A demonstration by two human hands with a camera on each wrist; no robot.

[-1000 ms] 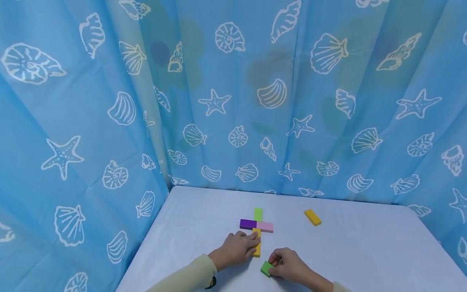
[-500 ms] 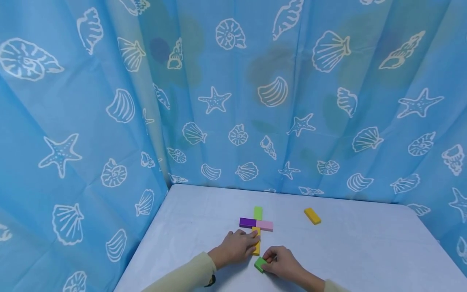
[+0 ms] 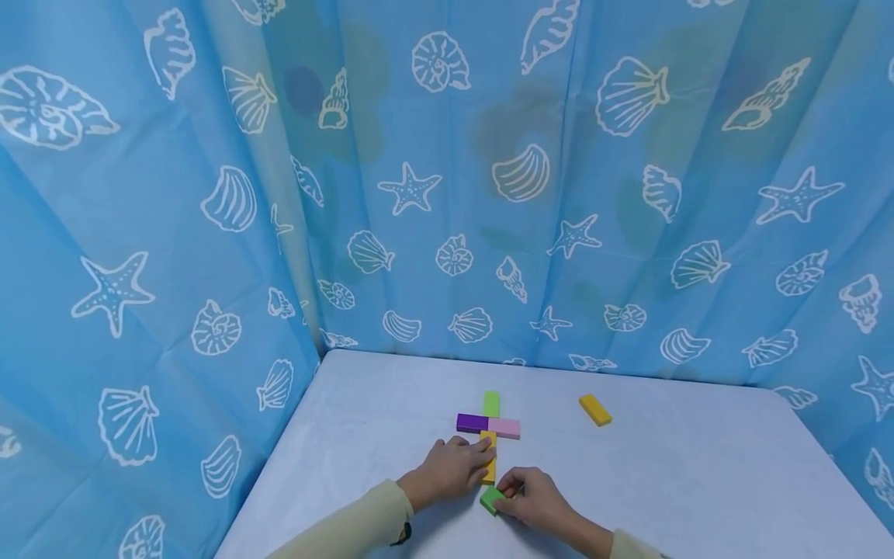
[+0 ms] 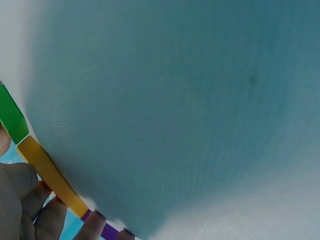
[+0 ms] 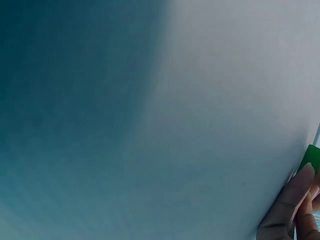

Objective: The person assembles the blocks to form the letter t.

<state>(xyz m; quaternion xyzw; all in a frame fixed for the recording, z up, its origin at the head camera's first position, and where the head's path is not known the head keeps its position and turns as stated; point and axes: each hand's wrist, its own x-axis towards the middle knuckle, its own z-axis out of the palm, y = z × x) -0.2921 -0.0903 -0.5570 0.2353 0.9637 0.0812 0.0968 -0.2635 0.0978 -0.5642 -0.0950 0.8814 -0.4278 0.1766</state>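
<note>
In the head view, my left hand [image 3: 447, 470] holds a yellow block [image 3: 492, 464] on the white table, its fingertips and thumb resting along it. The block's far end meets a purple block [image 3: 472, 423] and a pink block [image 3: 505, 428], which lie end to end. Beyond these, a light green block [image 3: 492, 404] points away from me. My right hand [image 3: 534, 497] pinches a green block [image 3: 490, 501] between thumb and fingers, close to the yellow block's near end. The left wrist view shows the green block [image 4: 13, 116] almost touching the yellow one [image 4: 50, 172], at a slight angle.
Another yellow block [image 3: 595, 409] lies apart, at the back right of the table. Behind and to the left of the white tabletop [image 3: 698, 466] hangs a blue curtain [image 3: 447, 194] with a white seashell and starfish print.
My right hand has moved left with the green block, bringing it to the yellow block's near end. My left hand has stayed on the yellow block.
</note>
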